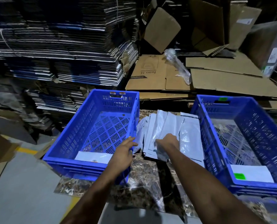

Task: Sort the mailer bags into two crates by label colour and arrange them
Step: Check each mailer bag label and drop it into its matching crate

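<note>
Both my forearms reach forward. My left hand (124, 151) lies palm-down with straight fingers; my right hand (167, 141) has its fingers curled downward, knuckles up.

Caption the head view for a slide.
Right hand grips the mailer bags piled between two blue crates; left hand rests nearby.

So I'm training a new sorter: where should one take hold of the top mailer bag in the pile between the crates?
Pinch the near edge of the top mailer bag, from above and the near side. The pile of mailer bags lies flat and fanned, so only the edges lift free. The right hand already works there.
</note>
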Demonstrator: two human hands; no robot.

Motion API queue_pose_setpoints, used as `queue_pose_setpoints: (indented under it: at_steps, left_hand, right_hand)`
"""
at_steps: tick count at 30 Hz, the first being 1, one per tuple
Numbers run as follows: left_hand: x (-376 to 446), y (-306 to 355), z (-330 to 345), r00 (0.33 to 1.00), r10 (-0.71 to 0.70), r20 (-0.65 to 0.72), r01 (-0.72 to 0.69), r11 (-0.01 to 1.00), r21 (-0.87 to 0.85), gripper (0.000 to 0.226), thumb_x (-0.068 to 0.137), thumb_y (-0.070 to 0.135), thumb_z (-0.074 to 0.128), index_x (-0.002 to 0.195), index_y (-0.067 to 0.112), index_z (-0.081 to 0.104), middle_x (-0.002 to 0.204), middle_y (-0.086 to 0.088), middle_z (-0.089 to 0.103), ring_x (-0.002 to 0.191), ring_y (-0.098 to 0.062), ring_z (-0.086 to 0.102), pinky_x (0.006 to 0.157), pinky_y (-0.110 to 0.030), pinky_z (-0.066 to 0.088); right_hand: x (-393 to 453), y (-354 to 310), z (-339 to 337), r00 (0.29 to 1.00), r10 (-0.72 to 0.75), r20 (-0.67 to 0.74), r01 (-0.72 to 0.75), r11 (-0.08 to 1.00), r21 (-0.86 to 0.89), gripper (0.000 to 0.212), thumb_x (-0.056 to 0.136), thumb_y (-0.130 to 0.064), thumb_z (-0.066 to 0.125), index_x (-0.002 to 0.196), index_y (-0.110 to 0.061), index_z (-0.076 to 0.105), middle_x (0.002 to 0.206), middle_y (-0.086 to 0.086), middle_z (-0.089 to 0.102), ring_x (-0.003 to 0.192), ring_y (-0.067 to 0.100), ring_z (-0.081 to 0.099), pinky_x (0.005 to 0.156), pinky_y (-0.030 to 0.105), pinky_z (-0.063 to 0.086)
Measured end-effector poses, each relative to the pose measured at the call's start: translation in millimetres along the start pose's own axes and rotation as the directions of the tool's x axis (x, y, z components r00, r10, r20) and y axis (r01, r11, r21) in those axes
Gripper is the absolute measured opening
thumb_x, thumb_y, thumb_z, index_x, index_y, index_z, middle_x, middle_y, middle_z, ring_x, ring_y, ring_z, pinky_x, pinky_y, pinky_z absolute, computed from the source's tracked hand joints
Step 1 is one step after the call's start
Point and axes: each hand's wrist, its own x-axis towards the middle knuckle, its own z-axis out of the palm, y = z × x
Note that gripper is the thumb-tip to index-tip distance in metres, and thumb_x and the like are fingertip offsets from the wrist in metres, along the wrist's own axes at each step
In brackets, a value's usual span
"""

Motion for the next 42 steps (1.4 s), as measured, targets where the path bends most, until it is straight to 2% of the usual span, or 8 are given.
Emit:
queue_pose_setpoints:
  at_steps: [7,11,16,19,23,30,35,42]
  left_hand:
    - [-1,8,-8,0.999,-0.045,-0.012,0.044,0.997,-0.067,0.038,0.100,0.003,0.046,0.132,0.018,0.059,0.154,0.002,0.040,0.145,-0.016,0.032,0.117,-0.030,0.025]
    - [-4,33,-5,0.990,-0.079,-0.119,0.056,0.982,-0.180,0.031,0.102,0.016,0.049,0.130,0.027,0.059,0.135,0.001,0.058,0.125,-0.014,0.052,0.096,-0.026,0.041]
    - [-24,97,-13,0.995,-0.076,0.072,0.103,0.615,-0.781,0.026,0.102,0.017,0.053,0.126,0.013,0.060,0.120,-0.002,0.070,0.099,-0.003,0.069,0.077,-0.017,0.054]
    - [-31,112,-10,0.999,0.001,0.044,0.037,0.519,-0.854,0.027,0.098,0.006,0.055,0.125,0.009,0.061,0.116,-0.006,0.073,0.104,-0.023,0.071,0.087,-0.036,0.058]
    - [-25,114,-4,1.000,-0.011,0.007,0.011,0.501,-0.866,0.026,0.096,0.000,0.057,0.120,0.008,0.061,0.114,-0.009,0.074,0.100,-0.026,0.072,0.082,-0.039,0.060]
    - [-15,111,-7,0.997,-0.061,-0.043,-0.015,0.402,-0.915,0.030,0.084,0.006,0.068,0.114,0.008,0.063,0.104,-0.009,0.076,0.086,-0.027,0.073,0.061,-0.034,0.058]
    - [-26,107,10,0.992,-0.060,0.114,0.127,0.300,-0.945,0.047,0.074,0.008,0.069,0.120,0.015,0.061,0.107,-0.004,0.075,0.092,-0.018,0.073,0.067,-0.031,0.059]
    - [-32,118,33,0.987,-0.124,0.104,0.130,0.227,-0.965,0.034,0.086,-0.005,0.063,0.112,0.017,0.064,0.102,-0.001,0.077,0.093,-0.015,0.072,0.069,-0.027,0.058]
  right_hand:
    - [-16,10,-35,0.992,-0.002,-0.122,0.036,0.960,0.277,0.025,0.096,-0.016,0.052,0.113,0.000,0.061,0.113,0.022,0.062,0.095,0.037,0.059,0.069,0.032,0.040]
    - [-57,47,-54,0.986,-0.166,0.007,0.110,0.684,0.721,0.010,0.083,-0.019,0.054,0.085,-0.016,0.063,0.087,0.013,0.057,0.080,0.025,0.050,0.072,0.033,0.037]
    - [-129,73,-69,0.884,-0.444,0.146,0.051,0.402,0.914,0.033,0.101,-0.002,0.044,0.128,-0.013,0.060,0.114,0.019,0.071,0.098,0.033,0.067,0.084,0.040,0.054]
    - [-143,79,-78,0.860,-0.502,0.092,0.173,0.456,0.873,0.033,0.096,-0.019,0.057,0.128,-0.023,0.064,0.105,0.040,0.056,0.076,0.049,0.045,0.073,0.040,0.038]
    - [-157,76,-98,0.854,-0.520,-0.026,0.308,0.465,0.830,0.029,0.102,-0.005,0.050,0.127,-0.011,0.062,0.096,0.004,0.074,0.064,0.008,0.062,0.056,0.014,0.044]
    - [-130,79,-137,0.791,-0.597,-0.132,0.561,0.623,0.546,0.040,0.088,-0.023,0.057,0.117,-0.047,0.070,0.119,-0.015,0.071,0.116,0.011,0.065,0.097,0.044,0.053]
    - [-101,65,-195,0.736,-0.676,0.033,0.659,0.727,0.192,0.046,0.089,-0.012,0.058,0.119,-0.045,0.066,0.055,-0.019,0.054,0.052,-0.001,0.040,0.052,0.023,0.034]
    - [-94,53,-210,0.698,-0.693,0.180,0.697,0.715,0.048,0.045,0.094,-0.004,0.056,0.130,-0.031,0.063,0.057,-0.033,0.054,0.053,-0.007,0.047,0.055,0.012,0.033]
